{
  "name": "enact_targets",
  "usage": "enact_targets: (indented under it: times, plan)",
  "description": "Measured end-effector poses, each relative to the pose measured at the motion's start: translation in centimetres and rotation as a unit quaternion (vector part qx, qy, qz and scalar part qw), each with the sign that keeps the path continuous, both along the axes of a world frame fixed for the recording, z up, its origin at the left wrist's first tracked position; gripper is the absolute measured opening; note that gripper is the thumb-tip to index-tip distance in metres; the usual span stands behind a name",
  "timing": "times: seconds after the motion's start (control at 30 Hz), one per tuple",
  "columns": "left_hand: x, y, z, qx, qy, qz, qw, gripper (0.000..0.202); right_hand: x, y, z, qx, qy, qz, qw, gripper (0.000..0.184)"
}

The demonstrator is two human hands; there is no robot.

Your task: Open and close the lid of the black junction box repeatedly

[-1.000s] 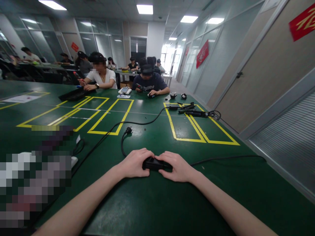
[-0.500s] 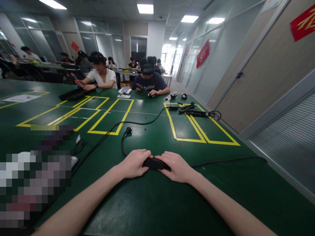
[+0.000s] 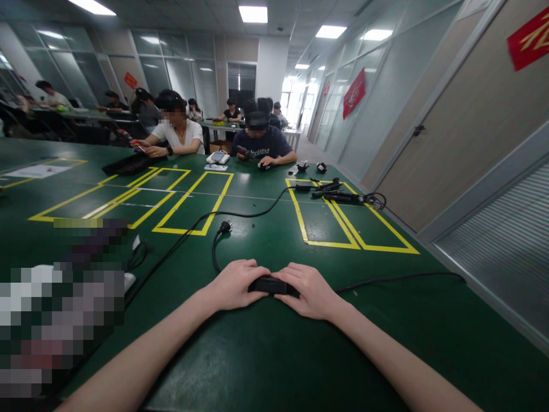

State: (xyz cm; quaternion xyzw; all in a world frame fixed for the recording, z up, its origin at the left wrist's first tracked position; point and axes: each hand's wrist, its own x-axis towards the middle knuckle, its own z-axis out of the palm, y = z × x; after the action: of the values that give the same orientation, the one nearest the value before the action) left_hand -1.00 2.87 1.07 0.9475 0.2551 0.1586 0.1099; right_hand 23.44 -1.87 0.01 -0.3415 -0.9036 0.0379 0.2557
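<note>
Between my two hands lies a black power adapter (image 3: 271, 285), an oblong block with a cord leaving each end. My left hand (image 3: 237, 284) is closed on its left end, fingers over the top and thumb along the near side. The right end is gripped by my right hand (image 3: 305, 288) in the same way. Beyond my left hand, the left cord curves up to a black plug (image 3: 225, 228) with its metal pins showing. The right cord (image 3: 398, 278) runs along the green table (image 3: 266, 360) toward its right edge. My fingers hide both ends of the adapter.
Another long black cord (image 3: 240, 215) crosses the table to a small black box (image 3: 303, 187) beside bundled black cables (image 3: 343, 197). Yellow tape outlines (image 3: 333, 246) mark the tabletop. Blurred-out items (image 3: 86, 297) fill the left side. Two people sit at the far edge, handling objects.
The adapter has turned slightly between my hands, so a lined face now shows toward me. My fingers have shifted a little; the plug and cords look the same.
</note>
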Motion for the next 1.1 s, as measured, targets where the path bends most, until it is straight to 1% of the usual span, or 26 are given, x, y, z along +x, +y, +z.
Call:
enact_targets:
  times: [0.07,0.2,0.23,0.33,0.37,0.47,0.53,0.63,0.77,0.9,1.03,1.1]
  plan:
    - [-0.05,-0.02,0.12,0.002,0.002,-0.009,1.000,0.027,-0.03,-0.02,-0.14,-0.003,0.001,-0.007,1.000,0.027]
    - [-0.13,-0.07,0.24,0.001,0.010,-0.015,1.000,0.022,-0.11,-0.08,-0.30,0.023,0.011,-0.004,1.000,0.033]
    - [-0.13,-0.06,0.22,0.002,0.008,-0.015,1.000,0.023,-0.13,-0.12,-0.31,0.028,0.010,-0.004,1.000,0.032]
    - [-0.12,0.00,0.08,0.007,-0.012,-0.006,1.000,0.038,-0.14,-0.21,-0.30,0.031,-0.001,-0.014,0.999,0.026]
    - [-0.11,0.02,0.06,0.006,-0.015,-0.004,1.000,0.039,-0.14,-0.21,-0.29,0.032,0.000,-0.016,0.999,0.026]
    - [-0.08,0.03,0.11,-0.003,-0.004,-0.005,1.000,0.030,-0.13,-0.13,-0.25,0.037,0.012,-0.007,0.999,0.032]
    - [-0.07,0.00,0.21,-0.005,-0.002,-0.009,1.000,0.025,-0.15,-0.09,-0.23,0.045,0.011,0.000,0.999,0.031]
    - [-0.08,-0.04,0.25,0.001,-0.020,-0.011,1.000,0.031,-0.22,-0.08,-0.27,0.053,0.005,-0.004,0.999,0.025]
    - [-0.07,-0.04,-0.03,0.012,-0.032,-0.014,0.999,0.028,-0.27,-0.05,-0.34,0.068,0.039,0.011,0.997,0.031]
    - [0.00,-0.04,-0.36,0.027,-0.045,-0.018,0.998,0.037,-0.33,-0.04,-0.29,0.084,0.060,0.028,0.994,0.027]
    - [0.07,-0.11,-0.51,0.033,-0.046,-0.026,0.998,0.028,-0.39,-0.03,-0.30,0.088,0.086,0.029,0.992,0.031]
    - [0.09,-0.15,-0.53,0.038,-0.054,-0.025,0.998,0.029,-0.44,-0.04,-0.41,0.075,0.098,0.023,0.992,0.030]
